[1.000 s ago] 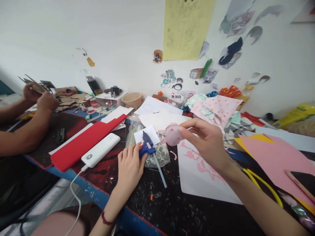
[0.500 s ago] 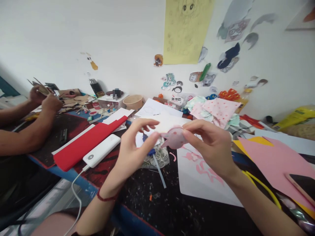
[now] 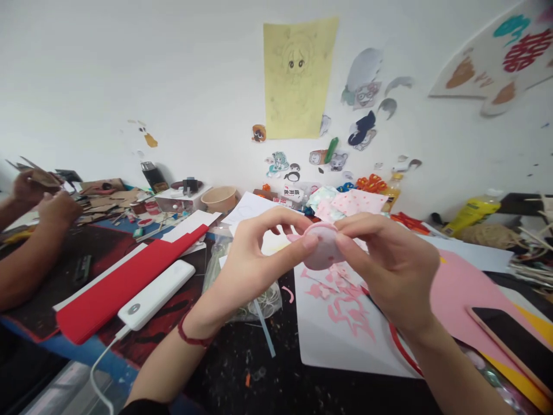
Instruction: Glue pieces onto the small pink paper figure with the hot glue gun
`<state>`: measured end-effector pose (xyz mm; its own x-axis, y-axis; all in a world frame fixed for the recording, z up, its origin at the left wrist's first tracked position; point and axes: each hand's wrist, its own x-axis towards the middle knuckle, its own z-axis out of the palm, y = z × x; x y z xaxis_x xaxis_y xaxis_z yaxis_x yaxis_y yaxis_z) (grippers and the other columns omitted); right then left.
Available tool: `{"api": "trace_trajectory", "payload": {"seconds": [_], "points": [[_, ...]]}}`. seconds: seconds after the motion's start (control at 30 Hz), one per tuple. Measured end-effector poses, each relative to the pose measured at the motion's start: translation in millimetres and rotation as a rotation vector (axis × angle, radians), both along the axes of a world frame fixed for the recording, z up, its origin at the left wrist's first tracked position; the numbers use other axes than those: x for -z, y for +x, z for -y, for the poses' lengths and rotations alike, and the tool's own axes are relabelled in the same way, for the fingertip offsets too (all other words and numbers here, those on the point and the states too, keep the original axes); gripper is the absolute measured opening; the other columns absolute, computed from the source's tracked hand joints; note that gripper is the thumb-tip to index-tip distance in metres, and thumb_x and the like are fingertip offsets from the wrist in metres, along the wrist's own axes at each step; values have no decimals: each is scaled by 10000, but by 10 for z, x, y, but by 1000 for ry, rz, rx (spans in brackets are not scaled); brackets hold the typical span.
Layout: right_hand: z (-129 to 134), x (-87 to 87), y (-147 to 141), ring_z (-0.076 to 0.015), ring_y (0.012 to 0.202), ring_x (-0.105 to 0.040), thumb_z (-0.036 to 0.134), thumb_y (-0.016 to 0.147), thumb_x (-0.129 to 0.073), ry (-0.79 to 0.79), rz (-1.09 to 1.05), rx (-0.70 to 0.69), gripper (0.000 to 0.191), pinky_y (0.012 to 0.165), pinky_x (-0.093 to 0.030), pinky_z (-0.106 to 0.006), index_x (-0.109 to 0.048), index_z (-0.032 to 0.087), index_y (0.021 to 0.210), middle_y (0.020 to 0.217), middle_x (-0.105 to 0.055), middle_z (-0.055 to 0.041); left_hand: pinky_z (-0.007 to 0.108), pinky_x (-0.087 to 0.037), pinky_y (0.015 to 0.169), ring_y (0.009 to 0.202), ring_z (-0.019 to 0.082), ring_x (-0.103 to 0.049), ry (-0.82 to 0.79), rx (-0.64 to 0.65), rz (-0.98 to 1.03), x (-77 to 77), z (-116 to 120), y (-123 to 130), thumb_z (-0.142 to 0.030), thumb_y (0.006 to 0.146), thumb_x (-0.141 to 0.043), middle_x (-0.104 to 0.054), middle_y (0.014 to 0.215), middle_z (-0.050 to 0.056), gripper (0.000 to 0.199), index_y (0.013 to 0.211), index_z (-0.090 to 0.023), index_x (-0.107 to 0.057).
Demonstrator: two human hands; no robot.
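Observation:
Between my two hands is a small round pink cutout (image 3: 323, 249), with reddish spots on its face and a pointed tip at the left. My left hand (image 3: 270, 253) pinches its left edge between thumb and fingers. The right edge is pinched by my right hand (image 3: 384, 259). Beneath them lies a white sheet (image 3: 322, 346) with pink paper scraps (image 3: 349, 311) on it. A clear bag of string (image 3: 270, 300) and a pale glue stick (image 3: 264, 328) lie below my left hand.
A white power bank (image 3: 158, 294) with a cable and a red folded sheet (image 3: 129, 285) lie to the left. At right are pink paper (image 3: 458, 294) and a phone (image 3: 514, 340). Another person's hands (image 3: 56, 202) work at far left. A tub (image 3: 219, 199) stands by the wall.
My left hand has closed onto the left edge of the pink cutout, where its fingers were apart before. The view has tilted up and shifted right.

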<state>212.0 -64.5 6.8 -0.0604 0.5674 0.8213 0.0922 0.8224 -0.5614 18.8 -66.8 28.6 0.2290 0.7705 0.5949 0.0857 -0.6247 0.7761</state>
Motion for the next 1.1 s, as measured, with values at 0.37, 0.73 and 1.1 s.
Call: {"api": "trace_trajectory", "payload": {"seconds": [0.37, 0.73, 1.1], "points": [[-6, -65, 95, -183, 795, -666, 71, 896, -694, 72, 12, 65, 185, 730, -519, -368, -729, 252, 897, 851, -730, -3, 345, -468, 792, 883, 192, -595, -10, 53, -28, -173, -45, 142, -284, 908, -730, -719, 947, 45, 85, 898, -200, -720], [5, -102, 187, -194, 793, -671, 60, 886, -682, 161, 42, 74, 206, 707, -524, -378, -727, 258, 919, 854, -733, -8, 336, -482, 834, 909, 181, -594, 20, 137, 34, -222, -34, 308, -241, 920, -717, -672, 928, 33, 81, 851, -210, -687], [5, -92, 185, -188, 798, -661, 50, 877, -691, 164, 58, 71, 199, 716, -523, -380, -719, 245, 902, 834, -716, -6, 393, -499, 915, 929, 202, -609, 92, 99, 34, -194, -68, 339, -210, 893, -739, -680, 913, 32, 67, 837, -226, -706]]}}
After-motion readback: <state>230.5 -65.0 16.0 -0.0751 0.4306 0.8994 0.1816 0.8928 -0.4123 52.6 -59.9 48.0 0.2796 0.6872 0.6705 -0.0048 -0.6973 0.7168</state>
